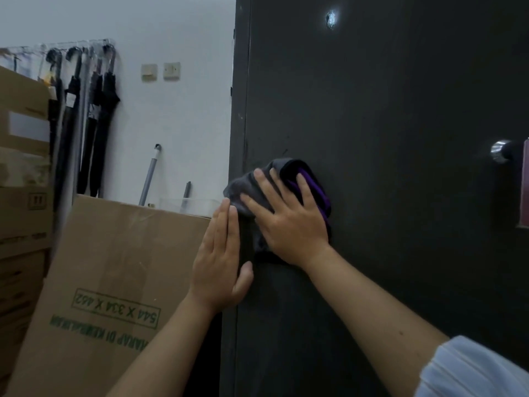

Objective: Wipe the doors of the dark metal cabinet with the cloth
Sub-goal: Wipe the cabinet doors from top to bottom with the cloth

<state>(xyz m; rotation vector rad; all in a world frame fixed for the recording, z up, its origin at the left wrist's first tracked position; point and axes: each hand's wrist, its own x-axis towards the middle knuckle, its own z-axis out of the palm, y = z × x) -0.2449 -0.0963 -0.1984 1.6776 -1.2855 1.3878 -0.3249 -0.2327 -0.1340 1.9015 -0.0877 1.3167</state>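
Observation:
The dark metal cabinet door [386,124] fills the right half of the view. A grey cloth with a purple edge [289,171] lies bunched against the door near its left edge. My right hand [289,219] presses flat on the cloth with fingers spread. My left hand [220,256] lies flat with straight fingers against the cabinet's left edge, its thumb on the door front just below the cloth.
A round metal knob [499,151] sticks out at the door's right. A large cardboard box [114,276] stands close to the cabinet's left side, more boxes [23,167] stacked further left. Folded umbrellas [86,118] and pole handles [148,173] lean by the white wall.

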